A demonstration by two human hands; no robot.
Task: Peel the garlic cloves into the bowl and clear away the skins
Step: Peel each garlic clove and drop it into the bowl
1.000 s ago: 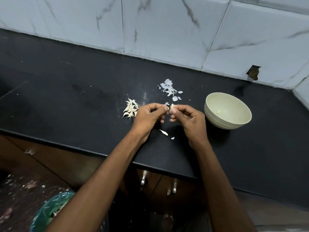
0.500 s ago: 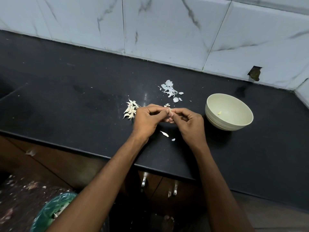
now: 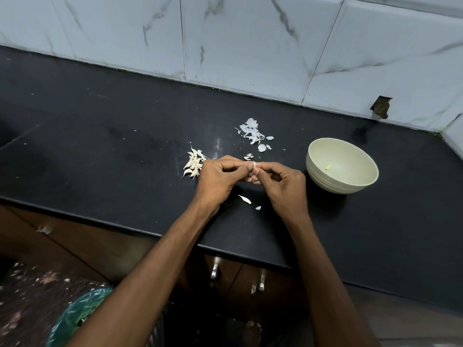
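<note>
Over the black counter [image 3: 100, 151], my left hand [image 3: 220, 179] and my right hand [image 3: 283, 184] meet fingertip to fingertip and together pinch one small garlic clove [image 3: 254, 164]. A heap of unpeeled cloves [image 3: 194, 165] lies just left of my left hand. Loose white skins [image 3: 253, 132] are scattered behind my hands, and two small bits [image 3: 245, 199] lie on the counter below them. To the right stands a pale bowl [image 3: 323, 179] with one peeled piece [image 3: 328, 167] inside.
A marble-tiled wall [image 3: 250, 41] backs the counter, with a broken hole [image 3: 380, 108] at the right. Below the counter edge are wooden cabinet doors with metal handles [image 3: 215, 271]. A bin lined with a green bag [image 3: 77, 314] stands on the floor at lower left.
My fingertips have closed more tightly round the clove, which shows less than a second ago. The hands stay in the same spot.
</note>
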